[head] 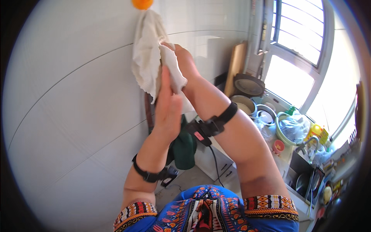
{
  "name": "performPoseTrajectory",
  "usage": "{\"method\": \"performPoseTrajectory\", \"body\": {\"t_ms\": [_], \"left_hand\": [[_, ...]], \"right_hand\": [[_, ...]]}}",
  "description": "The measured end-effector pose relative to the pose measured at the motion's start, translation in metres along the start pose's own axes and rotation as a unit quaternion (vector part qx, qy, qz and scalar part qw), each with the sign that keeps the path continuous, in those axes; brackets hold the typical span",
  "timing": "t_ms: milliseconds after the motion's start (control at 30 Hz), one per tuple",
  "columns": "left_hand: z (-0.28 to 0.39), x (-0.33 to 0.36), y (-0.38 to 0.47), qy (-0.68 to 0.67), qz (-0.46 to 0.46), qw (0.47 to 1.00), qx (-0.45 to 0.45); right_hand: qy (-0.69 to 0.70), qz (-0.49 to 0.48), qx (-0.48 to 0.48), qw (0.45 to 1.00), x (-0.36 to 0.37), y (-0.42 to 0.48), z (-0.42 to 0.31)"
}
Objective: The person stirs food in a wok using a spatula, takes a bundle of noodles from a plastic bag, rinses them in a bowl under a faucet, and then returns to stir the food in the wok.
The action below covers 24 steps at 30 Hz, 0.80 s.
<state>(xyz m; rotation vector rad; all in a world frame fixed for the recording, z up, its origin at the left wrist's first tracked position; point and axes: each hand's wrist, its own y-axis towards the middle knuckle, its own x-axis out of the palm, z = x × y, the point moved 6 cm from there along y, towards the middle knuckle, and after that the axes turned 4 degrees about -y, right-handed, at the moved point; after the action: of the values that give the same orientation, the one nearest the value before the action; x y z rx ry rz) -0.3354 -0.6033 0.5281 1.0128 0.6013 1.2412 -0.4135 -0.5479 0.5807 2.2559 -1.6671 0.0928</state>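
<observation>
A cream cloth towel hangs against the tiled wall below an orange hook or knob. My right hand is on the towel's right side, with the cloth gathered at its fingers and partly hiding them. Lower down, my left hand reaches up with straight fingers against a loose flap of the towel. Its grip is not clear. Black straps with small devices circle both forearms. Beneath my hands hangs a dark green cloth.
A tiled wall rises close on the left. At right, below a barred window, a counter holds pots, a green basin with plastic bags and a red cup. A sink adjoins it. A black cable dangles from the right device.
</observation>
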Motion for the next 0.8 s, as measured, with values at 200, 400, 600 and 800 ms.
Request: {"method": "performPoseTrajectory", "body": {"t_ms": [200, 400, 600, 800], "left_hand": [[-0.064, -0.093, 0.002, -0.243, 0.294, 0.907, -0.178], [-0.084, -0.113, 0.011, -0.047, 0.260, 0.948, -0.178], [-0.034, -0.077, 0.002, -0.160, 0.161, 0.960, -0.164], [-0.026, -0.088, 0.024, -0.321, 0.004, 0.940, -0.115]], "right_hand": [[-0.375, -0.080, -0.221, 0.897, 0.031, -0.014, 0.020], [-0.399, -0.030, -0.145, 0.905, 0.026, -0.033, 0.011], [-0.452, 0.092, -0.487, 0.741, 0.015, -0.041, 0.012], [0.058, -0.106, 0.108, 0.987, 0.048, -0.026, 0.035]]}}
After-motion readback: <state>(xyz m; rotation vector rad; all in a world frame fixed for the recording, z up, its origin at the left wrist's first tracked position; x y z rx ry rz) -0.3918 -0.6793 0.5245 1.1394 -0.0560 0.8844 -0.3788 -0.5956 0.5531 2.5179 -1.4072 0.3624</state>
